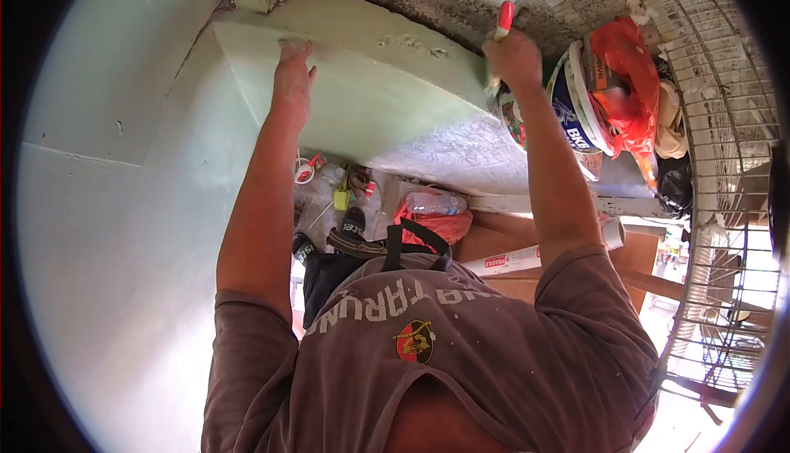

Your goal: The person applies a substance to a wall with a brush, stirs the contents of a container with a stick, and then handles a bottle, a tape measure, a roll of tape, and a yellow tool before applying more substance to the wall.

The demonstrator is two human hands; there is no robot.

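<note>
My right hand point(515, 60) is closed around a paintbrush point(504, 18). The red end of its handle sticks up past my fist, and its pale bristles point down beside the pale green ledge point(387, 83). On the left, my left hand point(293, 83) rests against the same green surface near its upper edge. Its fingers are stretched out and somewhat apart, with nothing in them. Just right of the brush stands a white and blue bucket point(568, 111), partly hidden behind my right forearm.
A red plastic bag point(629, 83) lies by the bucket. A wire cage point(724, 165) curves along the right side. Below are a clear plastic bottle point(434, 204), a cardboard tube point(506, 261) and a yellow-green container point(341, 199). A pale green wall point(132, 206) borders the left.
</note>
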